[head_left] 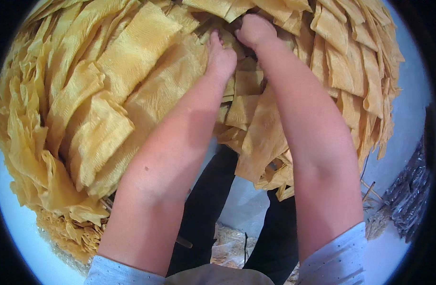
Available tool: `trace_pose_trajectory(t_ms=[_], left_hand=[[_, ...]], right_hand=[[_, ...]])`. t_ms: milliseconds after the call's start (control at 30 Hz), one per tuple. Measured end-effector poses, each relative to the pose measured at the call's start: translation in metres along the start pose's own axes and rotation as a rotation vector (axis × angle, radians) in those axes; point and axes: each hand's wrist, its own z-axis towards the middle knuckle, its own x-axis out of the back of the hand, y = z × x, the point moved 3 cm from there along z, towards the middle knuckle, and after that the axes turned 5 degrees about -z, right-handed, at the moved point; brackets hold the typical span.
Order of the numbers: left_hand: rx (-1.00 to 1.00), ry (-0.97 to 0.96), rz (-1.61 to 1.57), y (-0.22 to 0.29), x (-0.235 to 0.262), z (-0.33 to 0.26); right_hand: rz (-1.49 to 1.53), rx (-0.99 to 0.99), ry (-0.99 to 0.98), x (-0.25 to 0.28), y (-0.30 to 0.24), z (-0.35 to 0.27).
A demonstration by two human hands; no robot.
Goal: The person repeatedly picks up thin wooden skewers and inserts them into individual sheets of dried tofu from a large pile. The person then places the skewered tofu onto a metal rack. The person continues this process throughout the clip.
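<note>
Both my arms reach forward into a large heap of yellow, crinkled, folded sheets (142,47). My left hand (221,58) rests among the sheets near the top middle, with a finger stretched out and the others partly bent. Just right of it and farther forward, my right hand (256,32) is closed, its knuckles up. Its fingertips dip into a dark gap between the sheets, so what they hold is hidden. Smaller folded pieces (241,111) lie below the hands, and one long flat strip (258,142) hangs down toward me.
Overlapping sheets (332,57) cover the right side too. At the lower left sits a clump of darker, crumpled pieces (70,232). A dark, shiny plastic bundle (410,190) lies on the pale floor (246,197) at right, close to thin sticks (368,191). My dark-clothed legs (206,204) are below.
</note>
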Motion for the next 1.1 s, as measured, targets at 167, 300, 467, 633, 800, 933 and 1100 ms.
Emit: trace_pose_trajectory(t_ms=[167, 300, 467, 633, 800, 933, 1100], left_hand=[[0.072, 0.066, -0.230, -0.002, 0.001, -0.010], [0.215, -0.024, -0.556, 0.013, 0.004, -0.018], [0.246, -0.142, -1.079, 0.066, -0.028, -0.066], [0.403, 0.041, -1.097, 0.091, -0.029, -0.070], [0.493, 0.105, -0.992, 0.127, -0.012, -0.096], [0.598, 0.037, -1.038, 0.125, -0.023, -0.149], [0.505, -0.033, -0.958, 0.138, -0.065, -0.248]], right_hand=[[0.347, 0.059, -0.158, -0.004, 0.005, -0.010], [0.493, 0.084, -0.185, 0.015, -0.001, -0.048], [0.668, 0.129, -0.236, 0.017, 0.037, -0.105], [0.751, 0.065, -0.439, 0.037, 0.073, -0.200], [0.912, -0.057, -0.471, 0.068, 0.096, -0.285], [0.833, -0.115, -0.602, 0.086, 0.121, -0.369], [1.090, -0.378, -0.826, 0.085, 0.164, -0.448]])
